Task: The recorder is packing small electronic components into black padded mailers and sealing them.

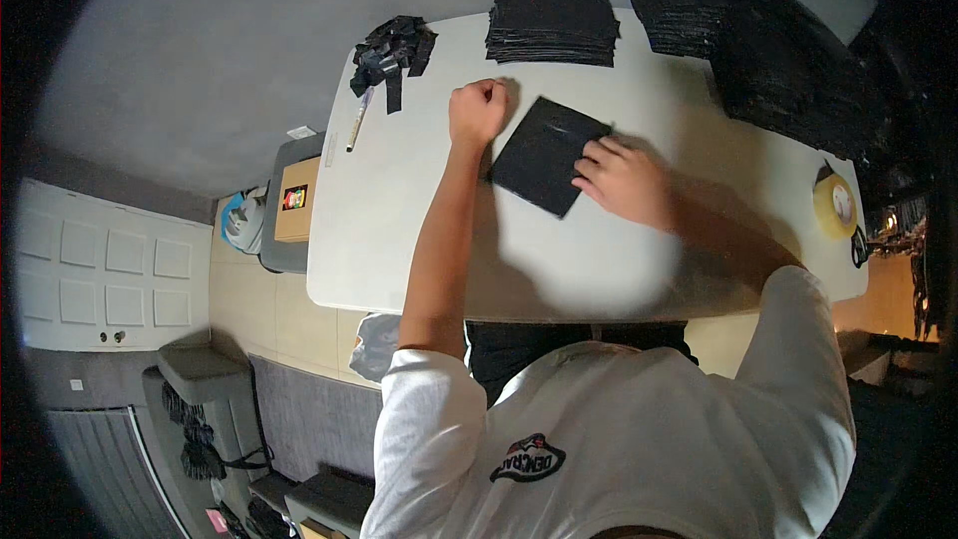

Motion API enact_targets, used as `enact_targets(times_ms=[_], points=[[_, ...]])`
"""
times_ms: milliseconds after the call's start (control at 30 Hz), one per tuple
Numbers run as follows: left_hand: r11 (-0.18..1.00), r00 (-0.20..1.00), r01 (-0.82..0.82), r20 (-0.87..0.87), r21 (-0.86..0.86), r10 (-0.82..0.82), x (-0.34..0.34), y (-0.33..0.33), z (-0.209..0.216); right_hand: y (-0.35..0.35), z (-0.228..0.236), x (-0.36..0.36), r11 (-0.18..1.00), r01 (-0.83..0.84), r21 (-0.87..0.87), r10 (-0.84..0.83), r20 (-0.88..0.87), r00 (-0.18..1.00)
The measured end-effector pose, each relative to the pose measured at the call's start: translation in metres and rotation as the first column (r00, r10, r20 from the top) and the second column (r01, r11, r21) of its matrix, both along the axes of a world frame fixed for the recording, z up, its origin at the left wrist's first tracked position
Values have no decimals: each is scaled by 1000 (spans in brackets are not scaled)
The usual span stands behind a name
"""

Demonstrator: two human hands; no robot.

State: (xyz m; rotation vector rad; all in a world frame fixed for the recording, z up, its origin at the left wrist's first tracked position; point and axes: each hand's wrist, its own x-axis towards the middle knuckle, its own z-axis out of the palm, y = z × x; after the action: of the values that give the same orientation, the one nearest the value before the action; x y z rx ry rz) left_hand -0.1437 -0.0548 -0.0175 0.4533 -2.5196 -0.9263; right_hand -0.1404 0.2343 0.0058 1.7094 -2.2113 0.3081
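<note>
A flat black square piece (544, 155), possibly a pouch or folded sheet, lies turned at an angle on the white table (399, 230). My right hand (624, 180) is at its right edge, with curled fingers over that edge, gripping it. Just beyond the piece's left corner, my left hand (479, 112) rests above the table with its fingers closed in a fist. Whatever those fingers may hold is hidden. The left hand appears apart from the black piece.
A neat stack of black pieces (552, 25) stands at the far edge, with larger black piles (788, 65) at far right. Black strips (392, 50) and a marker (359, 120) lie far left. Tape (835, 206) and scissors (859, 247) sit at the right edge.
</note>
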Motion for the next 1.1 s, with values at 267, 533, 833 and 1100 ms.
enact_targets(times_ms=[267, 533, 833, 1100], points=[[943, 989, 32, -145, 330, 17, 4, -16, -5, -52, -6, 0, 994, -109, 18, 103, 208, 973], [944, 935, 324, -133, -56, -329, 59, 101, 0, -49, -41, -24, 960, -24, 278, -48, 250, 967], [938, 950, 309, 89, -160, -298, 62, 97, -1, -48, -21, -19, 960, 47, 277, -135, 308, 942], [954, 954, 289, 112, -76, -279, 60, 101, -3, -45, -12, -19, 956, 52, 287, -162, 374, 913]])
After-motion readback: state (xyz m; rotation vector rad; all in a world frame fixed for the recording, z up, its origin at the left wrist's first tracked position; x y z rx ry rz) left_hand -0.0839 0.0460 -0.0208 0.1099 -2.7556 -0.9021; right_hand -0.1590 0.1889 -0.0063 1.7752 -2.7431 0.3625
